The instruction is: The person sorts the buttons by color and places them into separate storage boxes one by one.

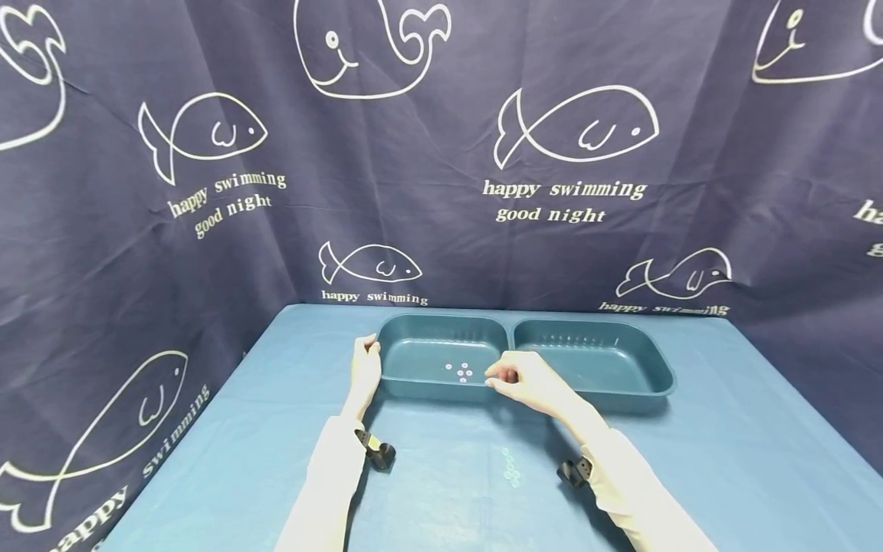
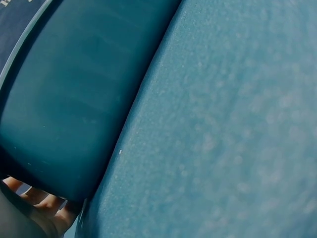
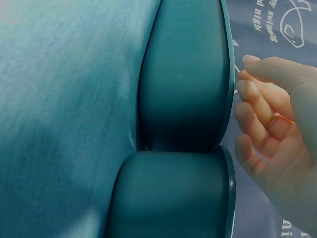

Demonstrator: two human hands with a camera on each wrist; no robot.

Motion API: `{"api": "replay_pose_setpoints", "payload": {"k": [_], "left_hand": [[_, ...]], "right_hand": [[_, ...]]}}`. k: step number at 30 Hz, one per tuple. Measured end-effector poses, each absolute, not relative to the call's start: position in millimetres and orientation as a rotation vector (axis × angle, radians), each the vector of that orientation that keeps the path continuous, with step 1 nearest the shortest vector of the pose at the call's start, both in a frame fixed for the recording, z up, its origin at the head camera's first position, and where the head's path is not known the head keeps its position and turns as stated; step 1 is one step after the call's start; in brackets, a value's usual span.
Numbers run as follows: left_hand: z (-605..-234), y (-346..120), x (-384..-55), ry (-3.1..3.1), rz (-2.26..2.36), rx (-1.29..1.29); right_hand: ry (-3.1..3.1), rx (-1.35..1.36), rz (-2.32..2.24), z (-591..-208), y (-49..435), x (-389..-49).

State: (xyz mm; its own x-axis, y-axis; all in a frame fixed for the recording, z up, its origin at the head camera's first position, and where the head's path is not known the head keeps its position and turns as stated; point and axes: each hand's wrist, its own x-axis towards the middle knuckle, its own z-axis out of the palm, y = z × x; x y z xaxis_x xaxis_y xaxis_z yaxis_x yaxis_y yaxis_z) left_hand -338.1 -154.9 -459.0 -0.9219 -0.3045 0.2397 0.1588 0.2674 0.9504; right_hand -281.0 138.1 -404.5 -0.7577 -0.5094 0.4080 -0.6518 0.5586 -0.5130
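Two teal plastic bins stand end to end on the table. At the outer end of the left bin [image 1: 431,390], my left hand [image 1: 366,368] holds the rim; the left wrist view shows its fingers [image 2: 49,204] against the end wall. Several tiny pinkish ring-like pieces [image 1: 461,373] lie on that bin's floor. My right hand [image 1: 527,379] hovers over the near rim, close to where the bins meet. Its fingers are loosely bent, thumb and forefinger tips close together. The right wrist view shows nothing between them.
The right bin [image 1: 607,400] sits beside the left one, with no pieces visible inside. Several pale green ring-like pieces [image 1: 510,469] lie on the blue tablecloth [image 1: 441,491] between my forearms. A dark curtain [image 1: 441,169] with fish drawings hangs behind the table.
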Motion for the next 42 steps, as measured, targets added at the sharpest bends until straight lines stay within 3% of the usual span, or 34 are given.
{"api": "replay_pose_setpoints", "payload": {"k": [13, 21, 42], "left_hand": [[-457, -160, -337, -2.170, -1.712, 0.187], [-473, -166, -345, -2.109, -1.704, 0.126], [-456, -154, -335, -2.169, -1.731, 0.173]], "right_hand": [[-2.536, 1.046, 0.980, -409, 144, -272], [-2.494, 1.084, 1.001, -416, 147, -265], [-2.485, 1.112, 1.015, -428, 162, -246]]}}
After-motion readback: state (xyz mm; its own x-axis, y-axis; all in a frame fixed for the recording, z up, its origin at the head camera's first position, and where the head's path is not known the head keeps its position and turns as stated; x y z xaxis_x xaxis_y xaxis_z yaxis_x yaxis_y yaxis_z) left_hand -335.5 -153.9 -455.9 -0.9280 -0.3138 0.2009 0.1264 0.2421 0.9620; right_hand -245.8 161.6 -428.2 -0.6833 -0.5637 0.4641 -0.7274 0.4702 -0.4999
